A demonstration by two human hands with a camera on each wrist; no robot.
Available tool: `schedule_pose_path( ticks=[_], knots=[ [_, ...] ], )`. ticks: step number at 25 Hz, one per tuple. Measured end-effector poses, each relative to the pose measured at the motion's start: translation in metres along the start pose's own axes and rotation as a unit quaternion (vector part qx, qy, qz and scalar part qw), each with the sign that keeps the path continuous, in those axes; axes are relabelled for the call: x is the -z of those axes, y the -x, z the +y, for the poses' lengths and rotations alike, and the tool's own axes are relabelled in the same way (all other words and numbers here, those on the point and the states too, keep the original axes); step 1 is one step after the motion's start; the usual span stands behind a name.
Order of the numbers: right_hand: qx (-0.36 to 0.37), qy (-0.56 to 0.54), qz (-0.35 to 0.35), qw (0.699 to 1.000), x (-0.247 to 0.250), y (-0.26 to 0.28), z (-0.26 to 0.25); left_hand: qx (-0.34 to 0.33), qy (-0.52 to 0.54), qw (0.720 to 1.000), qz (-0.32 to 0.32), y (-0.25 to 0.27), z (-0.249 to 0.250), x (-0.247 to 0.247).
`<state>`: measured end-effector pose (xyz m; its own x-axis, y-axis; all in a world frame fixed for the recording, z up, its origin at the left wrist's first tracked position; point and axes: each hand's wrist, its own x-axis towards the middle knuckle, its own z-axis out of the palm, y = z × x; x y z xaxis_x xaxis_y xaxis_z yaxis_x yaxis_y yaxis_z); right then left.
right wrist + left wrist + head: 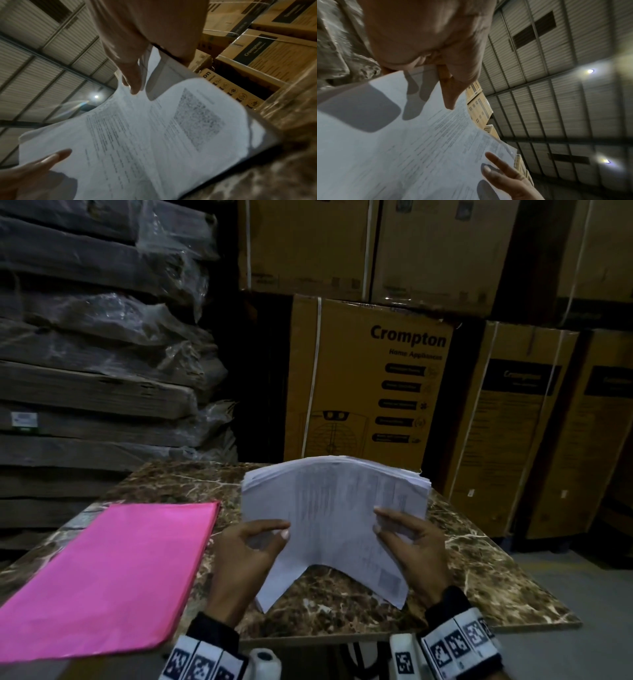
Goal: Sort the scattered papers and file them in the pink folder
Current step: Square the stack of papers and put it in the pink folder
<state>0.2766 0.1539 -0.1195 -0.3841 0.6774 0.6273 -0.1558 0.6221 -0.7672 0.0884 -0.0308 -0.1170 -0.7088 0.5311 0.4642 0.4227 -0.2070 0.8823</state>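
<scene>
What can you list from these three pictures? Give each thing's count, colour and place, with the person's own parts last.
Paper stack: one, white with print, bowed, held above the table.
Pink folder: one, closed, flat on the table's left side.
Table: one, brown marbled top.
Cardboard boxes: several, brown, stacked behind the table.
Wrapped bundles: several, dark, plastic-covered, stacked at left.
Roof: corrugated, grey, with lights.
Wrist bands: two, black-and-white markers.
Left hand: grips the stack's left side.
Right hand: grips its right side.
</scene>
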Motion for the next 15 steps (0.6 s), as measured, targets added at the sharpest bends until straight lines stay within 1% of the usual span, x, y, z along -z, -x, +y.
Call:
schedule_pose_path(
  ticks=[3,6,8,11,15],
  knots=[
    [0.012,0.006,0.029,1.0,0.0,-0.002,0.002,-0.012,-0.047,0.999,0.006,0.001,0.003,-0.003],
    [0.025,0.014,0.083,0.996,-0.007,0.0,-0.002,-0.021,-0.057,0.998,0.013,0.0,0.002,-0.006],
    [0.037,0.03,0.098,0.994,-0.014,-0.001,-0.005,-0.044,-0.076,0.996,0.018,0.0,0.005,-0.013],
    [0.029,0.044,0.12,0.991,-0.022,0.0,-0.006,-0.06,-0.086,0.993,0.059,0.002,0.007,-0.02],
    [0.024,0.043,0.16,0.986,-0.026,0.005,-0.017,-0.033,-0.056,0.992,0.107,0.003,0.007,-0.019]
  ],
)
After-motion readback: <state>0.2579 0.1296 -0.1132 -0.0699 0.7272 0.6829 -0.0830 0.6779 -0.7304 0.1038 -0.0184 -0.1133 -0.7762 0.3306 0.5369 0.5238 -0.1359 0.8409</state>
